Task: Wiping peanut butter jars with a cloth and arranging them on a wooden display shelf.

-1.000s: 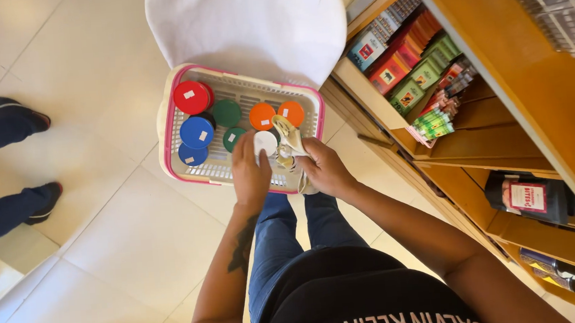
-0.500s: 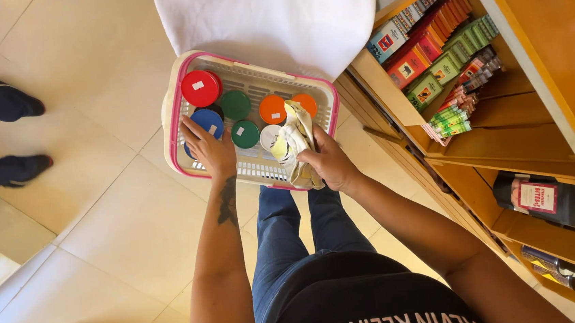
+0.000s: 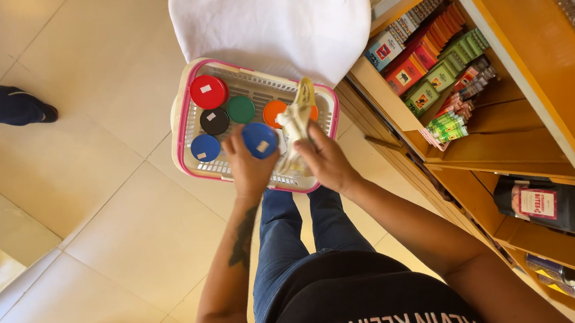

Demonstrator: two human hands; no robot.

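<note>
Two hands in basket (image 3: 185,125): left (image 3: 248,171) on blue-lidded jar (image 3: 260,140), right (image 3: 325,162) on cloth (image 3: 295,123).

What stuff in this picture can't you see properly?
All in the head view:
- What the jars in the basket hold: only their lids show, like the red lid.
- The blue-lidded jar: the left hand covers its near side.
- The orange lid: partly behind the pale cloth in the right hand.
- The bystander's shoe: the left edge cuts off the person.
- Shelf packets: too small to identify.
</note>
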